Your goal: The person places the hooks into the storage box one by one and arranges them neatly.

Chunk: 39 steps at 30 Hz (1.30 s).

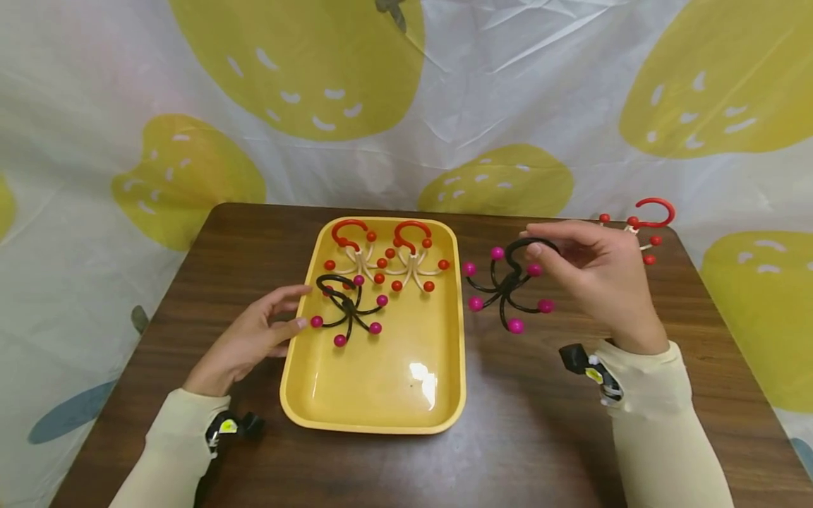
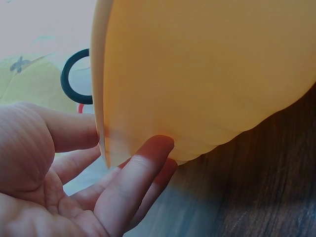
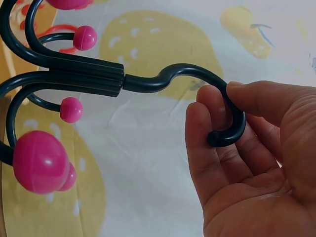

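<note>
My right hand [image 1: 593,271] pinches the curved hook of a black multi-arm hanger [image 3: 158,81] between thumb and fingers. Its arms, tipped with pink balls, hang to the right of a yellow tray [image 1: 406,427]. At the tray's left side, my left hand [image 1: 254,339] grips the rim, thumb at the edge and fingers against the outer wall [image 2: 222,59]. Inside the tray, another black hanger with pink balls [image 1: 348,307] lies near that hand. Two white hangers with red hooks and red balls, one at left [image 1: 360,264] and one at right [image 1: 413,264], lie at the tray's far end.
Behind my right hand, a white hanger with a red hook [image 1: 657,204] is partly hidden at the table's far right. The dark wooden table [image 1: 527,451] carries the tray. A white cloth with yellow fruit prints [image 1: 356,169] hangs behind the table.
</note>
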Each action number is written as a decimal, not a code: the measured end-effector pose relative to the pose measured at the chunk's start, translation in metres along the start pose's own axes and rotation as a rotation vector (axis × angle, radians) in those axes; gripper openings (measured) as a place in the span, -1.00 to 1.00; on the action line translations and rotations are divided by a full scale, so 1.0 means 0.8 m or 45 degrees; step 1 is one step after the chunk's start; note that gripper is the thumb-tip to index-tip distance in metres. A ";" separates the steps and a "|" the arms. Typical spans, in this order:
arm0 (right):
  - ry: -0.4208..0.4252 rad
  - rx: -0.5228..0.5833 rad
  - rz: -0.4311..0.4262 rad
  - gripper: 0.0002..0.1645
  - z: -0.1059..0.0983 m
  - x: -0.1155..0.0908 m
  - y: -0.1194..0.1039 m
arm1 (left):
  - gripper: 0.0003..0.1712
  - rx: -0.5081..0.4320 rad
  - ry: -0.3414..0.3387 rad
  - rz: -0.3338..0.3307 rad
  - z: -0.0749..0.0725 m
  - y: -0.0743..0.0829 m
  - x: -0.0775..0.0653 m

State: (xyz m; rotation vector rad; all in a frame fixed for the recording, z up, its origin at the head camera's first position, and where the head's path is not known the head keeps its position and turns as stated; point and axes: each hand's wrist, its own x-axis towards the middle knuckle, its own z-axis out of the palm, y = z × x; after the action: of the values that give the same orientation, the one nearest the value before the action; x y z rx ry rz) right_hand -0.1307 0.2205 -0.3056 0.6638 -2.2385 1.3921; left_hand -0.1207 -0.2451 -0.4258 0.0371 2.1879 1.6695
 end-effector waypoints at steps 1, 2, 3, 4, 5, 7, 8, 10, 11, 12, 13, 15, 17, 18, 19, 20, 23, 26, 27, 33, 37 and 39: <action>-0.010 0.007 -0.006 -0.63 0.004 0.001 -0.001 | -0.31 -0.004 0.001 -0.001 0.000 0.001 0.000; -0.021 0.013 -0.008 -0.63 0.008 0.003 -0.002 | -0.31 -0.009 0.001 -0.002 0.001 0.002 -0.001; -0.031 0.019 -0.011 -0.63 0.012 0.004 -0.002 | -0.30 -0.012 0.001 -0.002 0.001 0.002 -0.001; -0.042 0.027 -0.011 -0.63 0.016 0.005 -0.002 | -0.30 -0.015 0.000 -0.001 0.001 0.002 -0.002; -0.052 0.042 -0.008 -0.64 0.020 0.006 -0.003 | -0.29 -0.016 0.000 0.001 0.001 0.003 -0.002; -0.073 0.060 0.001 -0.66 0.029 0.007 -0.004 | -0.29 -0.019 -0.003 0.006 0.001 0.003 -0.003; -0.082 0.066 0.005 -0.67 0.033 0.008 -0.005 | -0.29 -0.021 -0.005 0.009 0.001 0.002 -0.003; -0.104 0.093 0.020 -0.69 0.041 0.010 -0.007 | -0.29 -0.025 -0.010 0.015 0.002 0.002 -0.002; -0.114 0.102 0.023 -0.70 0.045 0.011 -0.008 | -0.29 -0.026 -0.011 0.015 0.002 0.002 -0.002; -0.125 0.105 0.025 -0.70 0.049 0.012 -0.008 | -0.30 -0.029 -0.011 0.015 0.003 0.002 -0.002; -0.137 0.105 0.023 -0.70 0.053 0.013 -0.009 | -0.30 -0.034 -0.010 0.011 0.003 0.002 -0.002; -0.165 0.116 0.025 -0.70 0.061 0.015 -0.010 | -0.30 -0.034 -0.009 0.008 0.004 0.001 -0.002; -0.190 0.119 0.021 -0.71 0.069 0.017 -0.010 | -0.30 -0.036 -0.009 0.008 0.004 0.000 -0.002; -0.200 0.118 0.023 -0.71 0.073 0.017 -0.010 | -0.30 -0.036 -0.010 0.009 0.005 0.001 -0.002; -0.213 0.121 0.025 -0.72 0.077 0.018 -0.009 | -0.30 -0.035 -0.010 0.008 0.005 0.000 -0.001; -0.223 0.121 0.027 -0.73 0.080 0.018 -0.009 | -0.30 -0.036 -0.011 0.010 0.005 0.000 -0.001; -0.249 0.115 0.029 -0.75 0.091 0.019 -0.010 | -0.31 -0.040 -0.015 0.010 0.005 0.000 0.000; -0.275 0.107 0.029 -0.76 0.101 0.019 -0.010 | -0.32 -0.048 -0.016 0.011 0.005 0.001 0.000; -0.282 0.106 0.030 -0.76 0.104 0.019 -0.010 | -0.32 -0.050 -0.019 0.013 0.005 0.001 0.000; -0.307 0.091 0.006 -0.77 0.119 0.019 -0.007 | -0.31 -0.070 -0.027 0.021 0.006 0.002 -0.002; -0.318 0.102 -0.001 -0.79 0.129 0.018 -0.003 | -0.31 -0.075 -0.024 0.014 0.006 0.002 -0.002; -0.323 0.116 0.008 -0.80 0.134 0.017 -0.001 | -0.31 -0.078 -0.026 0.016 0.006 0.003 -0.002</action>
State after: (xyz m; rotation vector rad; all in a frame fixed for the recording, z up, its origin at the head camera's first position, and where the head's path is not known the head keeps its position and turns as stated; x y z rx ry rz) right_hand -0.1514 0.1206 -0.3414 0.9109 -2.3802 1.4929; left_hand -0.1180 -0.2401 -0.4243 0.0511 2.1241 1.7344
